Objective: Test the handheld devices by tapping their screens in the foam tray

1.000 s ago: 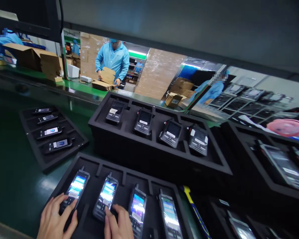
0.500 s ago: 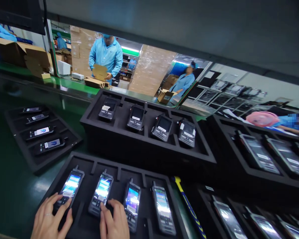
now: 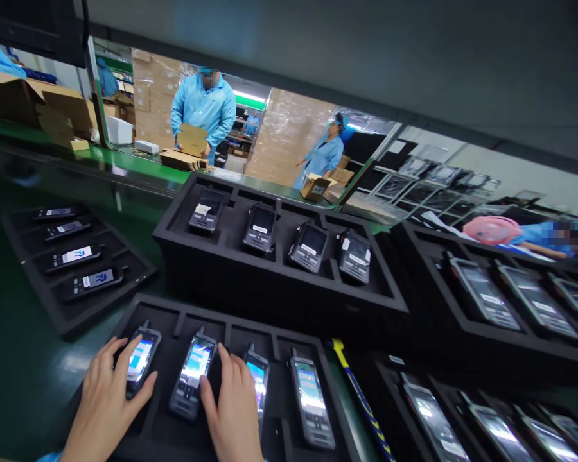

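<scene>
Green conveyor surface (image 3: 14,359) carries a black foam tray (image 3: 173,436) with four lit handsets in separate slots. Left hand (image 3: 101,404), fingers spread, lies on the first handset (image 3: 139,360); right hand (image 3: 234,410), fingers extended, rests flat over the third handset (image 3: 259,378), beside the second handset (image 3: 192,378). Fourth handset (image 3: 311,407) lies untouched, and a yellow-headed tool (image 3: 354,385) lies just beside the tray.

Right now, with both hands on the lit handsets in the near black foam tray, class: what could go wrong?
1. The left hand covers part of the first lit black handset, so a stray touch on its screen seems possible.
2. The right hand lies between two handsets and may press the third handset unintentionally.
3. The yellow-and-blue tool beside the black foam tray could be knocked.
</scene>
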Available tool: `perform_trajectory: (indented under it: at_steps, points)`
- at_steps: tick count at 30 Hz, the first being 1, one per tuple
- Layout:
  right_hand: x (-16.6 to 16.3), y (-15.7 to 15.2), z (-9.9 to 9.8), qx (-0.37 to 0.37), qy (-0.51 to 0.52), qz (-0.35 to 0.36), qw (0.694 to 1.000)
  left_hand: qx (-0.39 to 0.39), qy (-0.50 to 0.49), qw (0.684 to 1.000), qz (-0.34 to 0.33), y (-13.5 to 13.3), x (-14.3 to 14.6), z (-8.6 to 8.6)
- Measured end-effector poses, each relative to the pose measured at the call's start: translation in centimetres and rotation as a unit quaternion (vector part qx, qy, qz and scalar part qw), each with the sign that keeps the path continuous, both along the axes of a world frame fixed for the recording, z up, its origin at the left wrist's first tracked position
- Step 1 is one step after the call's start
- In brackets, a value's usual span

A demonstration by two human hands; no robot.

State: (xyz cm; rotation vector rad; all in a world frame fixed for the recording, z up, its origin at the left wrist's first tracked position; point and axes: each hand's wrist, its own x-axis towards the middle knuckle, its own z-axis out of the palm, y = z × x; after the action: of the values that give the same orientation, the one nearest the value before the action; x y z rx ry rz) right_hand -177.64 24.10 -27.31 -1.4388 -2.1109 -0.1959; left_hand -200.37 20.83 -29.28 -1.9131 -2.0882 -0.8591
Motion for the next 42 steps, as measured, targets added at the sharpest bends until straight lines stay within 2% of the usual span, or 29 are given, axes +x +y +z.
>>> perform_trajectory:
  at_steps: [7,15,20,26,32,42]
  points:
    - [-0.2,0.6,-1.7,0.0,-0.062,0.029,0.998,-0.01,-0.003,1.0,-0.025,0.1,-0.1,-1.7]
    - [0.4,0.4,-3.3,-0.021,-0.008,0.009,1.0,-0.037,-0.015,0.999,-0.021,-0.2,0.2,-1.0]
    - [0.8,0.4,-2.8,-0.011,-0.02,0.05,0.998,-0.027,0.016,0.999,-0.019,-0.1,0.1,-0.9]
    - [0.7,0.1,-1.9,-0.01,0.003,0.061,0.998,0.02,-0.012,1.0,-0.004,-0.5,0.1,-0.3]
    - [-0.2,-0.5,-2.9,-0.018,0.078,0.048,0.996,0.059,-0.018,0.998,0.002,-1.2,0.0,0.1]
    - [-0.3,-0.3,-3.6,-0.005,0.113,0.047,0.992,0.065,0.016,0.998,-0.02,-1.6,-0.1,-0.2]
